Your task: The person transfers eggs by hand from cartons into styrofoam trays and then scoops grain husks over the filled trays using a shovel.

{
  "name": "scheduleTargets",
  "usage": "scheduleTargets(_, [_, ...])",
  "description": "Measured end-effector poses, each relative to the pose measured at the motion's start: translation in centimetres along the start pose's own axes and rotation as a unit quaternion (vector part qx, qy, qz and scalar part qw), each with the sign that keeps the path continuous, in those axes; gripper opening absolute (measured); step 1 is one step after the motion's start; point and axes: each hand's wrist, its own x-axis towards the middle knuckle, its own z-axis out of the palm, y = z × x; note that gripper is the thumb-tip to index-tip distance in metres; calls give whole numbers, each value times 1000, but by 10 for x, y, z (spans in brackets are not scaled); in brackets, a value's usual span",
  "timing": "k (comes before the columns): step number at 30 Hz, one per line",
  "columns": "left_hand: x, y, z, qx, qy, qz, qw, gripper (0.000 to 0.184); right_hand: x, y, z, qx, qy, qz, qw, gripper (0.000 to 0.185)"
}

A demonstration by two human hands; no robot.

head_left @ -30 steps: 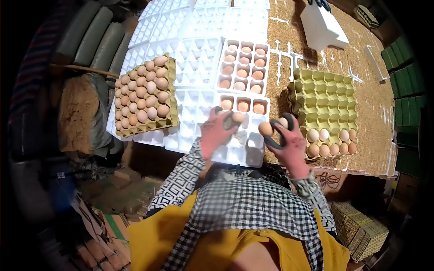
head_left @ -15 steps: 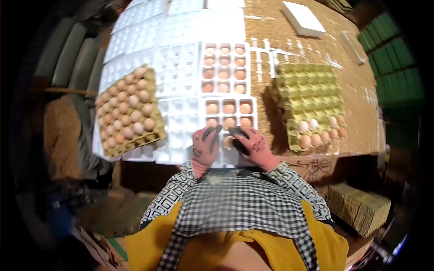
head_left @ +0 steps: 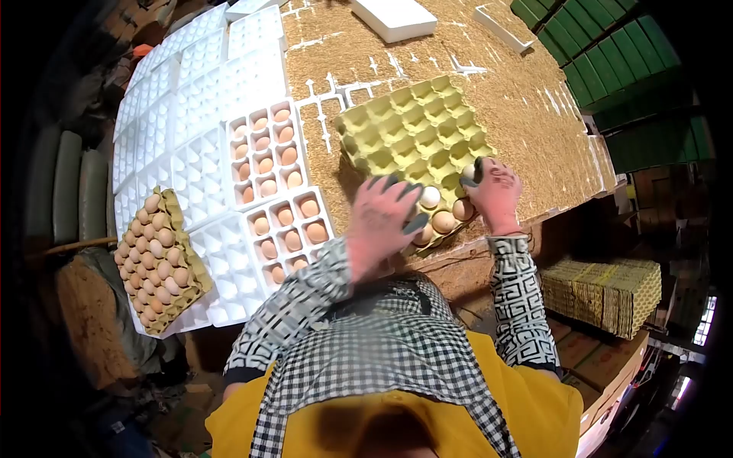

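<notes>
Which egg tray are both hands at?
The yellow-green tray, right of the white trays: the left hand and right hand are at its near end. It looks mostly bare; the far-left tray is crowded with eggs.

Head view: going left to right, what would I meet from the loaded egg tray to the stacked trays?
Loaded egg tray, nearer white box of eggs, left hand, white egg between the hands, right hand, stacked trays.

I can read no word, brand or number anywhere. The back of my right glove (head_left: 498,191) carries small dark marks, too unclear for me to make out, and the cartons (head_left: 602,357) low on my right show reddish patches, equally illegible.
</notes>
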Motion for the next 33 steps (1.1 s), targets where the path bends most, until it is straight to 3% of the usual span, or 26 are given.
scheduleTargets(2, [21,6,18,41,-46,5,998,55,3,38,-2,251,4,34,967,42])
scheduleTargets(3, [22,8,17,35,-36,-6,999,53,-2,66,10,422,78,40,902,43])
scheduleTargets(5, [14,6,3,24,-20,-24,999,50,-6,106,-5,740,77,37,667,46])
scheduleTargets(7, [6,6,-1,37,-84,-42,995,46,1,126,-15,680,62,44,730,46])
scheduleTargets(9, [-2,8,7,69,-127,-36,989,46,19,100,-29,311,11,34,950,49])
scheduleTargets(10, [2,13,2,62,-121,-33,990,47,29,79,-31,172,-56,19,983,49])
scheduleTargets(11, [2,12,2,34,-100,-42,993,46,38,64,-31,29,-122,3,992,49])
scheduleTargets(14, [-2,2,9,14,-65,-45,997,47,57,49,-16,-36,-122,-23,992,50])
scheduleTargets(17, [-2,0,12,51,-109,-29,992,49,52,91,-18,206,-81,-20,975,51])
scheduleTargets(18, [-1,-1,11,57,-106,-23,993,50,52,113,-15,367,-96,-24,925,49])
scheduleTargets(19, [-4,-1,9,-35,-84,-73,993,50,43,127,-13,565,-99,-10,819,50])
scheduleTargets(21, [-8,-3,6,-217,-36,-165,961,52,17,121,-33,773,-108,5,625,55])
scheduleTargets(22, [-10,4,2,-407,50,-258,875,50,7,109,-43,782,-103,-26,614,58])
scheduleTargets(23, [-12,3,-11,-569,102,-313,754,48,0,99,-48,791,-99,-57,601,60])
scheduleTargets(25, [-20,-2,-22,-721,108,-330,599,47,-4,93,-51,716,-193,-88,666,61])
scheduleTargets(26, [-26,-4,-26,-760,69,-344,546,46,-10,83,-50,596,-171,-173,765,60])
scheduleTargets(28, [-34,-1,-11,-797,49,-369,475,40,-27,48,-48,269,-69,-321,905,53])
scheduleTargets(29, [-36,3,-8,-817,35,-384,428,37,-35,33,-38,68,10,-372,926,46])
scheduleTargets(30, [-36,12,-11,-823,61,-398,402,36,-39,25,-20,3,-17,-371,928,44])
scheduleTargets(31, [-40,10,-6,-851,95,-409,317,38,-40,17,-4,-34,40,-393,918,44])
scheduleTargets(33, [-52,9,-7,-807,121,-401,417,40,-39,7,5,-79,28,-406,910,45])
